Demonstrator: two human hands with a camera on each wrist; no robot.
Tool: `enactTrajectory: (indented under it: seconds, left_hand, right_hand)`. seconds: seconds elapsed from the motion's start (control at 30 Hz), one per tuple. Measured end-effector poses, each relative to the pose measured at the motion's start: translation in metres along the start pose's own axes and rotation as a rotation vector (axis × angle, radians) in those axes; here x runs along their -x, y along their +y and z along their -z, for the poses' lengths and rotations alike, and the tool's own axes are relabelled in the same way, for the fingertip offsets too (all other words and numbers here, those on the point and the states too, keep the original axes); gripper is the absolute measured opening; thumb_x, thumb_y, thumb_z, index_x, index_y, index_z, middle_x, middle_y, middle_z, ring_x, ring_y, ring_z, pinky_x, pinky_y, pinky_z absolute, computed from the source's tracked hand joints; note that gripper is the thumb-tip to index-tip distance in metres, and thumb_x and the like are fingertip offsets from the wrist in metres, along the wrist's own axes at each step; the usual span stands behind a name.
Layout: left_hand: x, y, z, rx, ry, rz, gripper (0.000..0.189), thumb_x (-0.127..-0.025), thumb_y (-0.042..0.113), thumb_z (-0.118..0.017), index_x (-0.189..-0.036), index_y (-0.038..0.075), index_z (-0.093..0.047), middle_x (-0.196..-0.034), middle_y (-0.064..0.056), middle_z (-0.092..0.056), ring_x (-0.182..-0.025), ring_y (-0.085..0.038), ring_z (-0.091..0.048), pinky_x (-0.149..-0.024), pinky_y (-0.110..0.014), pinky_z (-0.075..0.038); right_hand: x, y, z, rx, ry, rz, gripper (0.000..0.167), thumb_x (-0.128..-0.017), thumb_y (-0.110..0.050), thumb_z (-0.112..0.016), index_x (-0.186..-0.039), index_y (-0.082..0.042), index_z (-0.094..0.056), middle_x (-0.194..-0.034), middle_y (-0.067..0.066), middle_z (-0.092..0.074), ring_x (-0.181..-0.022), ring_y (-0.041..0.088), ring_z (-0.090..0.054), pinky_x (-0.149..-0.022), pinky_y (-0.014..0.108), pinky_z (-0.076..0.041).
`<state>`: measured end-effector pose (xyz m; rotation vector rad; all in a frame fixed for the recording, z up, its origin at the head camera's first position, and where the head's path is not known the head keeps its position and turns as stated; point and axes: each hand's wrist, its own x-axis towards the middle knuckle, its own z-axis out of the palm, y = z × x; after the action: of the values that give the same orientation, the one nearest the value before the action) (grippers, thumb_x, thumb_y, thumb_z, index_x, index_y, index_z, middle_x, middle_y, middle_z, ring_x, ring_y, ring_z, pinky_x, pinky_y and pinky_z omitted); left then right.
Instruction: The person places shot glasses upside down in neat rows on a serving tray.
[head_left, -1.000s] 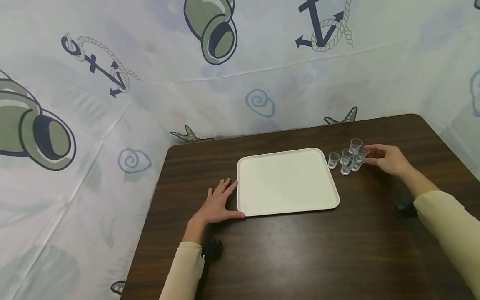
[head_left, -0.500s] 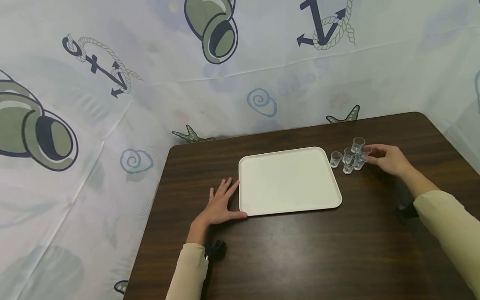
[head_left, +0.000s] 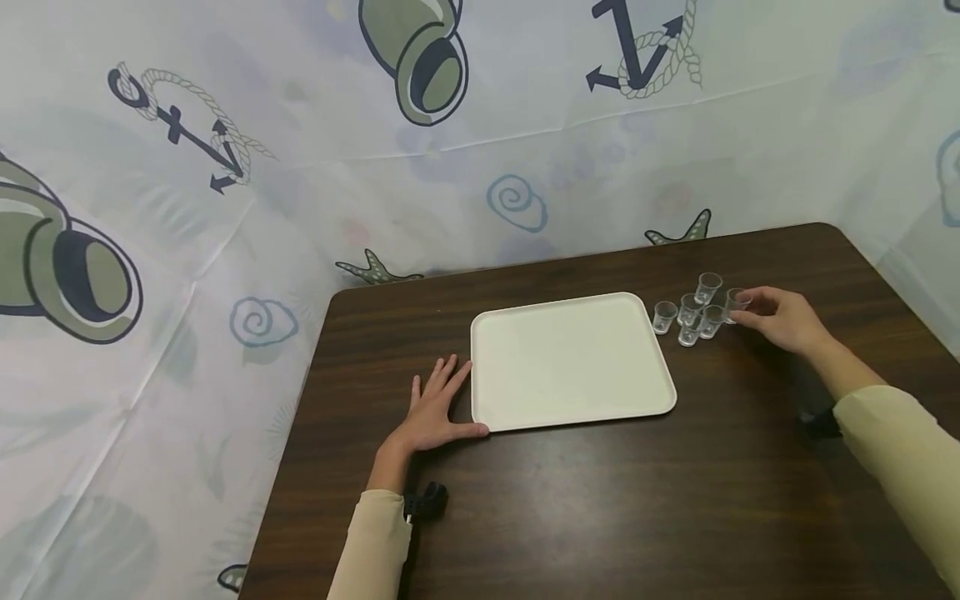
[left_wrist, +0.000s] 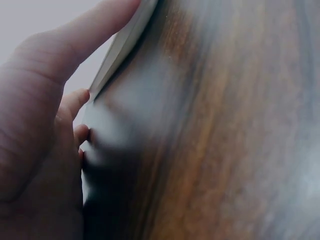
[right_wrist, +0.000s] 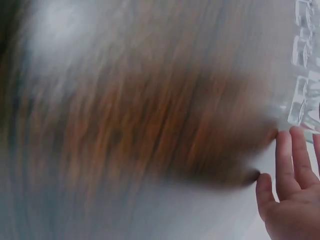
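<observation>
A white rectangular tray (head_left: 573,362) lies on the dark wooden table. My left hand (head_left: 430,419) rests at its left side, fingers spread, with the fingertips at the left edge and the thumb at the near left corner. In the left wrist view, the thumb and fingertips meet the tray's rim (left_wrist: 122,47). To the right of the tray, my right hand (head_left: 787,321) pinches a small clear shot glass (head_left: 736,305) between thumb and fingers. Several similar upright glasses (head_left: 708,288) stand in a cluster just left of it. The right wrist view shows glasses (right_wrist: 300,52) beyond my fingers (right_wrist: 285,160).
The leftmost glass (head_left: 663,317) stands close to the tray's right edge. A white patterned cloth (head_left: 450,192) hangs behind and to the left of the table (head_left: 570,508). A black wrist strap (head_left: 426,501) is on my left arm.
The shot glass in my right hand has shifted slightly right, apart from the glass it overlapped. My left hand stays at the tray, and the head view has shifted slightly.
</observation>
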<state>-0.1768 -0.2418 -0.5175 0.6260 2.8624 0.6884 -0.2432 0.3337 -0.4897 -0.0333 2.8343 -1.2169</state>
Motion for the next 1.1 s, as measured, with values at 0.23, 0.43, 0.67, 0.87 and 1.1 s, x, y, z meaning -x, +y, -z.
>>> enactTrajectory:
  seconds: [0.23, 0.43, 0.67, 0.87, 1.1]
  left_hand:
    - [0.0, 0.0, 0.0, -0.047, 0.007, 0.011, 0.111, -0.073, 0.075, -0.067, -0.159, 0.027, -0.017, -0.164, -0.007, -0.008, -0.149, -0.035, -0.005, -0.108, -0.07, 0.001]
    - [0.0, 0.003, -0.001, -0.053, 0.023, 0.006, 0.111, -0.073, 0.074, -0.068, -0.159, 0.025, -0.018, -0.164, -0.008, -0.01, -0.149, -0.034, -0.006, -0.109, -0.07, 0.0]
    - [0.0, 0.003, -0.004, -0.06, 0.019, 0.02, 0.111, -0.073, 0.075, -0.067, -0.159, 0.027, -0.016, -0.164, -0.01, -0.011, -0.15, -0.032, -0.005, -0.11, -0.068, 0.001]
    - [0.0, 0.002, -0.003, -0.055, 0.024, 0.014, 0.11, -0.074, 0.074, -0.068, -0.159, 0.027, -0.017, -0.163, -0.011, -0.012, -0.149, -0.034, -0.005, -0.11, -0.069, 0.001]
    - [0.001, 0.001, -0.004, -0.056, 0.028, 0.017, 0.111, -0.073, 0.076, -0.066, -0.159, 0.026, -0.017, -0.164, -0.01, -0.012, -0.15, -0.031, -0.004, -0.11, -0.068, 0.002]
  right_hand:
    - [0.004, 0.0, 0.018, -0.004, 0.035, -0.011, 0.058, -0.098, -0.041, -0.059, -0.131, 0.007, -0.049, -0.125, 0.034, -0.053, -0.113, 0.044, -0.052, -0.075, 0.029, -0.044]
    - [0.003, -0.011, 0.032, -0.047, 0.092, 0.011, 0.055, -0.098, -0.037, -0.059, -0.133, 0.005, -0.046, -0.12, 0.028, -0.054, -0.082, -0.001, -0.058, -0.063, 0.015, -0.049]
    - [-0.003, -0.042, 0.035, 0.026, 0.17, 0.093, 0.051, -0.097, -0.036, -0.061, -0.133, -0.001, -0.053, -0.124, 0.023, -0.056, -0.09, 0.014, -0.057, -0.061, 0.016, -0.04]
    - [-0.009, -0.076, 0.025, 0.073, 0.14, 0.195, 0.045, -0.098, -0.025, -0.062, -0.132, 0.003, -0.054, -0.122, 0.026, -0.055, -0.107, 0.043, -0.056, -0.078, 0.039, -0.047]
    - [-0.012, -0.103, 0.007, 0.255, 0.09, 0.281, 0.039, -0.096, -0.02, -0.065, -0.133, -0.006, -0.06, -0.113, 0.017, -0.055, -0.089, 0.031, -0.052, -0.06, 0.045, -0.04]
